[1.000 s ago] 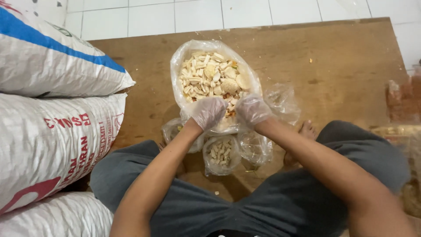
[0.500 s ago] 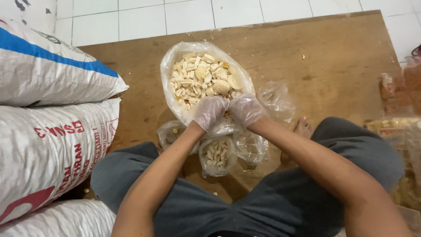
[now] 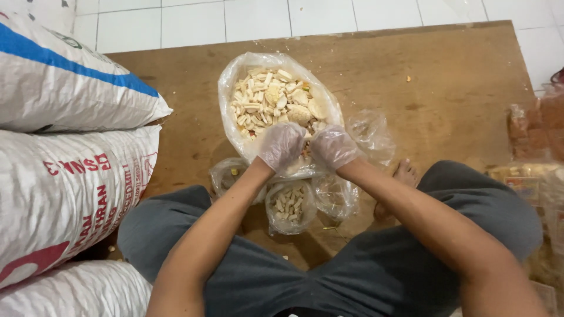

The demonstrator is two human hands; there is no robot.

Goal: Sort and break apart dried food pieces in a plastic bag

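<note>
Just beyond both gloved hands: scooping snack pieces from the big bag (image 3: 276, 100), left hand (image 3: 282, 145) and right hand (image 3: 333, 146) curled, grip contents unclear. Next, filling the small bag (image 3: 290, 205) underneath, calling for steady pouring.

I count one large bag of crackers (image 3: 276, 108), three small filled bags (image 3: 289, 205) (one more lies empty), and three white sacks (image 3: 64, 194).

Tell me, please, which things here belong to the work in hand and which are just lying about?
In use:
left hand, gloved
right hand, gloved
large clear bag of mixed crackers
small filled bags

Lying about:
woven sacks stacked at left
empty clear bag
packaged snacks at right
wooden board
</note>
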